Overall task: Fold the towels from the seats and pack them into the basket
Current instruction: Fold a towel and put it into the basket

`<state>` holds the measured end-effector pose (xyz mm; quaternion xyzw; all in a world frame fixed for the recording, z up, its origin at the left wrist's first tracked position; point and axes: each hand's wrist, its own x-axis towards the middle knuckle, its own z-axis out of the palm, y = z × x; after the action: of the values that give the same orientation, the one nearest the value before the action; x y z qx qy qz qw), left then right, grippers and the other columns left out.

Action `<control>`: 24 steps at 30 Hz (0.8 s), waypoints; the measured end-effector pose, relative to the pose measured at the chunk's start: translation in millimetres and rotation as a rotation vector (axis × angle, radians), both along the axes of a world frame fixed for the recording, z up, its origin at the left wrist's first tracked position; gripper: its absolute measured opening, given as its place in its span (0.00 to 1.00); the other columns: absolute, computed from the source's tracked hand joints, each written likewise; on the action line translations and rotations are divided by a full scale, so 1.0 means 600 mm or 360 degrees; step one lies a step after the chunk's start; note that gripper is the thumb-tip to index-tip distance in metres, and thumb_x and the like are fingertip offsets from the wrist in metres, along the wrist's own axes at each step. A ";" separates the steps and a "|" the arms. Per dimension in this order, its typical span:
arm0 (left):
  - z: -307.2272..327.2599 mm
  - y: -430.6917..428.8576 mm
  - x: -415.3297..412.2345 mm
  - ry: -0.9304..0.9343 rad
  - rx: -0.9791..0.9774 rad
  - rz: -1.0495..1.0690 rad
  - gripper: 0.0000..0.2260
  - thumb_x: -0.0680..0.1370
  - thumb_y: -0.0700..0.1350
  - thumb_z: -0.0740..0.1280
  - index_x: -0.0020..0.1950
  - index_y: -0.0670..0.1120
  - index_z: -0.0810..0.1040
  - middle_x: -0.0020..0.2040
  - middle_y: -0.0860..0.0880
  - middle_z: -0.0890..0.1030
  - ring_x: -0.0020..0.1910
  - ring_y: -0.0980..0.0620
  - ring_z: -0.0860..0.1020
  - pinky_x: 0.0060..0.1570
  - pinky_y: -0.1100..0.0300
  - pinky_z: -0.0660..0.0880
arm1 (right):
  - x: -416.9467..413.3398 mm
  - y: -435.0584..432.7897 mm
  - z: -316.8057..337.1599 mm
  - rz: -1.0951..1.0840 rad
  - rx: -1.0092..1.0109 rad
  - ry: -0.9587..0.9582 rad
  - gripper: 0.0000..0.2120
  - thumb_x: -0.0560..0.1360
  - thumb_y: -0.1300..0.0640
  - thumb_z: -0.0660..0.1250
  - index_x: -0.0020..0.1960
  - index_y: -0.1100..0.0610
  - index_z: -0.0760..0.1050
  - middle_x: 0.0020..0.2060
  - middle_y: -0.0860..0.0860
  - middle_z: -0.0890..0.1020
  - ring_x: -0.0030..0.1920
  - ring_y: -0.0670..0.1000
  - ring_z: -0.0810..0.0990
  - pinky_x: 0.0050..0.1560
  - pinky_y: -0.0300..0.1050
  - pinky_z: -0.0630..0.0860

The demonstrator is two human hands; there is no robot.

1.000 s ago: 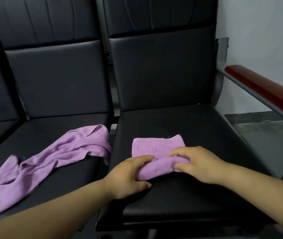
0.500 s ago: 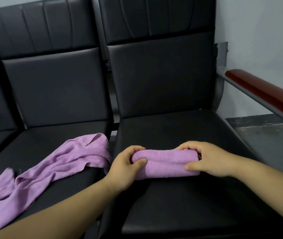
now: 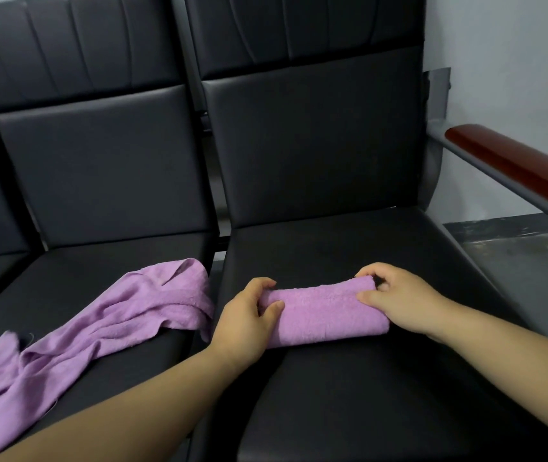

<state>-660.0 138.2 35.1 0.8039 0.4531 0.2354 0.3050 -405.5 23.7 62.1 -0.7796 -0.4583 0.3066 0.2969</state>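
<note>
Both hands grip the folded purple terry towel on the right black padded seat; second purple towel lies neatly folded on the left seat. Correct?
One error. The second purple towel on the left seat is not folded: the head view shows it crumpled and strung out. Left hand and right hand do grip the folded purple terry towel on the right black padded seat.

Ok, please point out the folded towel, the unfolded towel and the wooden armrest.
folded towel (image 3: 326, 315): head view, middle of its top face.
unfolded towel (image 3: 152, 308): head view, its bunched upper end.
wooden armrest (image 3: 516, 168): head view, its red-brown top surface.
</note>
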 end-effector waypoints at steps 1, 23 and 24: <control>-0.003 0.003 0.002 0.0035 0.0032 0.0011 0.16 0.79 0.53 0.69 0.66 0.59 0.74 0.57 0.59 0.77 0.53 0.61 0.77 0.58 0.60 0.74 | -0.001 0.003 0.001 -0.0024 -0.0020 -0.0083 0.12 0.76 0.50 0.73 0.57 0.42 0.76 0.40 0.48 0.83 0.41 0.49 0.82 0.44 0.47 0.79; 0.031 0.072 0.009 0.0481 -0.0343 -0.0532 0.15 0.74 0.41 0.70 0.51 0.61 0.82 0.39 0.56 0.79 0.33 0.59 0.73 0.39 0.66 0.71 | -0.024 0.054 0.062 0.0291 -0.0646 -0.0241 0.13 0.75 0.51 0.75 0.58 0.46 0.78 0.54 0.48 0.77 0.52 0.51 0.79 0.53 0.47 0.80; 0.031 0.069 0.011 0.0483 -0.0334 -0.0521 0.15 0.74 0.40 0.69 0.50 0.60 0.82 0.38 0.57 0.78 0.33 0.59 0.73 0.39 0.66 0.70 | -0.025 0.055 0.061 0.0282 -0.0641 -0.0203 0.13 0.75 0.53 0.75 0.58 0.47 0.78 0.53 0.49 0.77 0.51 0.51 0.79 0.52 0.47 0.80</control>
<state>-653.6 179.5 53.8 0.8566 0.3794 0.0112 0.3494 -420.6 56.7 98.5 -0.7977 -0.4723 0.3670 0.0777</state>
